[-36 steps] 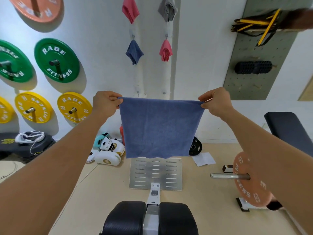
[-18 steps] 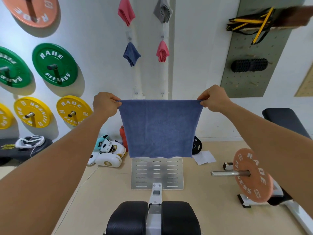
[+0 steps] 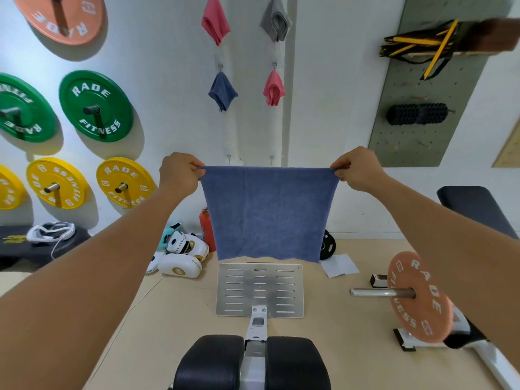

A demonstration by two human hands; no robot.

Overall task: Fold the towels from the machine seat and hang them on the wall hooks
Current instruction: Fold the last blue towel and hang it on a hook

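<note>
Blue terry: towel (image 3: 268, 213) hangs flat between my hands, spread full width in front of the wall (image 3: 168, 80), bottom edge free above the footplate (image 3: 260, 291).
Wall: four folded towels already hung up there: pink (image 3: 215, 21), grey (image 3: 275, 22), blue (image 3: 222, 91), pink (image 3: 273, 87).
Free hooks: two bare hooks (image 3: 229, 156) just above the towel's top edge, between my hands.
Towel axis: top edge runs left-right, level, pulled taut; cloth drops straight down from it. Looks roughly square, so either fold direction works.
Arms: both stretched out forward at about equal reach, neither nearer to the towel.
Left hand (image 3: 180, 173): fingers curled, pinching the top-left corner.
Right hand (image 3: 356, 168): same, pinching the top-right corner.
Seat (image 3: 250, 361): black pads at bottom of view; no towels visible on them, though most of the seat is out of frame.
Step, my read: fold not started on this one. Next is probably bringing the two corners together, hand to hand, to halve it.
Risk: the free bottom edge may swing and land uneven.
</note>
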